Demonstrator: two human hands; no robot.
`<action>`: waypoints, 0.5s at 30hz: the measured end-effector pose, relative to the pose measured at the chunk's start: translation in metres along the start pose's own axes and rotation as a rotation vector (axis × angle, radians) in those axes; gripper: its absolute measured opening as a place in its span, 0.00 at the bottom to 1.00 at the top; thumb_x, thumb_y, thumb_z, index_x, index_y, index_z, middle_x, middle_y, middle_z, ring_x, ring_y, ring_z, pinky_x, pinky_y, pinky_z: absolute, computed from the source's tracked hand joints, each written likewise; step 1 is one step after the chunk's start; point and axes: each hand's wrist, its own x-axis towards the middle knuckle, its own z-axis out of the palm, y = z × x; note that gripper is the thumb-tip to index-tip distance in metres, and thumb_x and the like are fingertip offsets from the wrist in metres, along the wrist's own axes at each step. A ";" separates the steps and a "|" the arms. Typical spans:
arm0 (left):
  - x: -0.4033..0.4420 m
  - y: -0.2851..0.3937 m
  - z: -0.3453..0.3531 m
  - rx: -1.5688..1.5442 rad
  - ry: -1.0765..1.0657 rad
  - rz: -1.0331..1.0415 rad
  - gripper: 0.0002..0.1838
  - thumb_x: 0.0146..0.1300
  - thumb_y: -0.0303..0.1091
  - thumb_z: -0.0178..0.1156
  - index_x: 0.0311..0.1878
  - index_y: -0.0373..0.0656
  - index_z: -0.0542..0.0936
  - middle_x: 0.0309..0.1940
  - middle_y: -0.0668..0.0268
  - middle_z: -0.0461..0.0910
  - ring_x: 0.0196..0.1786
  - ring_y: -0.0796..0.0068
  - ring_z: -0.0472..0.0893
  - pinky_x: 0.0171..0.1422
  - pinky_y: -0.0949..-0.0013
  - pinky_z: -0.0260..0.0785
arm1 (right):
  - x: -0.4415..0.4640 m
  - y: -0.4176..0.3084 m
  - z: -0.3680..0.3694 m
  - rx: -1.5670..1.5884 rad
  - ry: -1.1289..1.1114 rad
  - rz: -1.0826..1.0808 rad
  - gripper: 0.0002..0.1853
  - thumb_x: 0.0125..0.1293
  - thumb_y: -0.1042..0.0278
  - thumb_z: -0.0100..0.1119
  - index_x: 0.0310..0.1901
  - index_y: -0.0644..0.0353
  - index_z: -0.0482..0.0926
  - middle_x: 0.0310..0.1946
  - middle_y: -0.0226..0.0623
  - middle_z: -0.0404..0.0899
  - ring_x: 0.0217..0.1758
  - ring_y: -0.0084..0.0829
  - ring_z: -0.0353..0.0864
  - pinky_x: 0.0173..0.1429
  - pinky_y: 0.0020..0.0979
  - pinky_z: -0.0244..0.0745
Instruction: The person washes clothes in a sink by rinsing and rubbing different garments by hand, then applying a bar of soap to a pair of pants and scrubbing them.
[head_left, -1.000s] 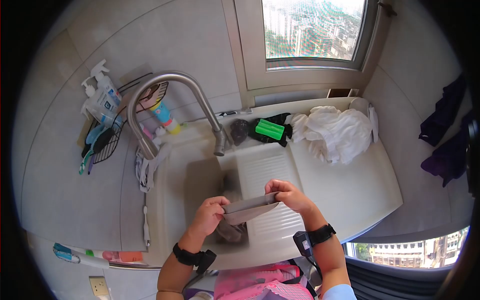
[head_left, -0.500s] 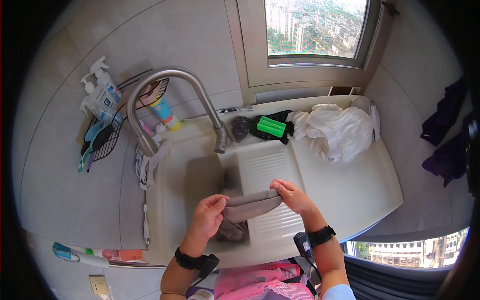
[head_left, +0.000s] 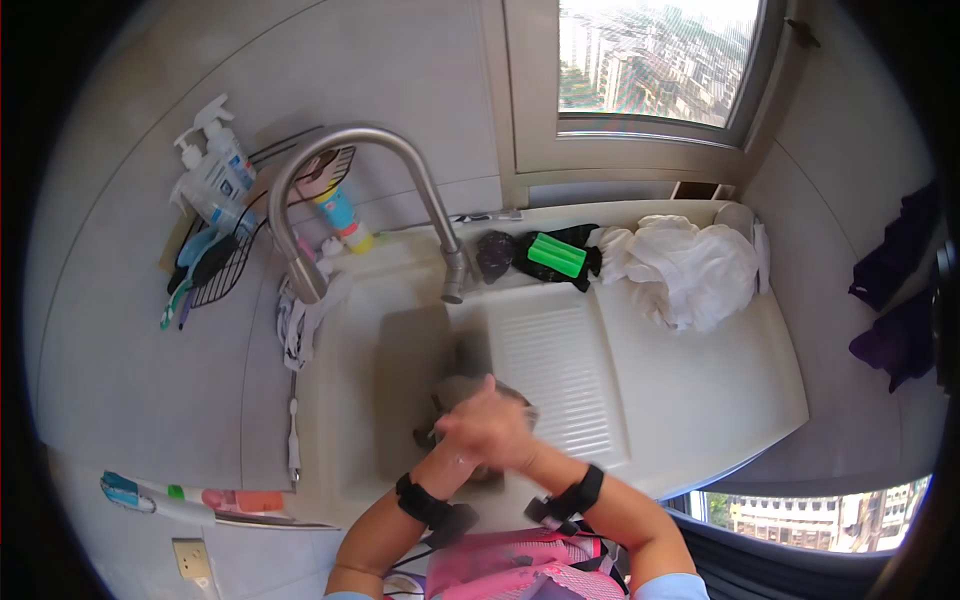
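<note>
My left hand (head_left: 460, 446) and my right hand (head_left: 503, 425) are pressed together over the sink basin (head_left: 350, 430), blurred by motion. Both are closed around a bunched grey-brown cloth garment (head_left: 456, 392). Its folds stick out beyond my fingers on the far side and to the left. Most of the garment is hidden by my hands. A ribbed washboard (head_left: 548, 350) lies just to the right of them. Further back, a bright green soap bar (head_left: 557, 256) rests on black cloth (head_left: 585, 272).
A curved metal faucet (head_left: 375, 134) arches over the basin. White cloth (head_left: 690, 275) is heaped at the back right. A wire rack (head_left: 225, 280) with bottles and brushes hangs on the left wall. Dark garments (head_left: 895, 260) hang at the right.
My hands held the garment stretched flat between them, apart. They have come together, bunching it between them. The view has shifted slightly.
</note>
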 end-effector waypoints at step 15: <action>-0.044 0.045 -0.148 1.718 -0.045 -0.297 0.28 0.45 0.41 0.66 0.49 0.39 0.70 0.39 0.58 0.76 0.43 0.62 0.75 0.47 0.64 0.67 | -0.165 0.146 -0.475 -1.295 -0.420 0.687 0.09 0.43 0.76 0.60 0.30 0.61 0.76 0.27 0.44 0.76 0.34 0.42 0.76 0.38 0.37 0.72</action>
